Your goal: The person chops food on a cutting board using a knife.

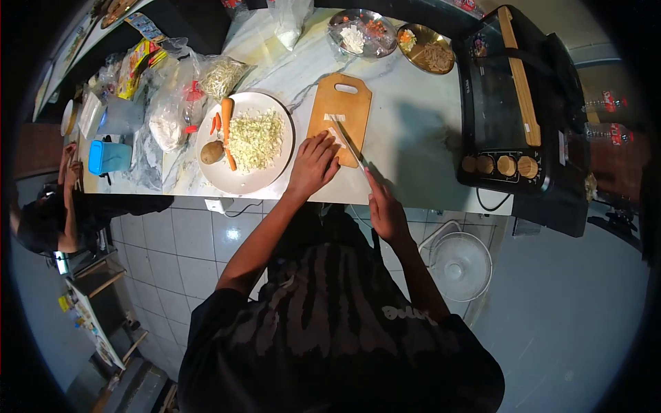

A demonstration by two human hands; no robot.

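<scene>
My right hand (387, 212) is wrapped round the handle of a knife (353, 146), its blade slanting up and left over the wooden cutting board (352, 100). My left hand (314, 164) rests on the board's lower left, fingers bent and held together on a white food piece (336, 135) beside the blade. Farther up the board lie small white cut pieces (334, 118) near the knife tip. Left of the board, a large white plate (244, 184) carries chopped pale vegetable (256, 141), a carrot (227, 120), small red chillies and a brown potato (212, 152).
Behind the board stand two metal trays, one with white and orange pieces (352, 39), the other with brown shreds (436, 58). A black toaster oven (506, 103) bounds the right. Plastic bags (170, 124) and a blue container (110, 157) crowd the left. Another person (51, 213) is at far left.
</scene>
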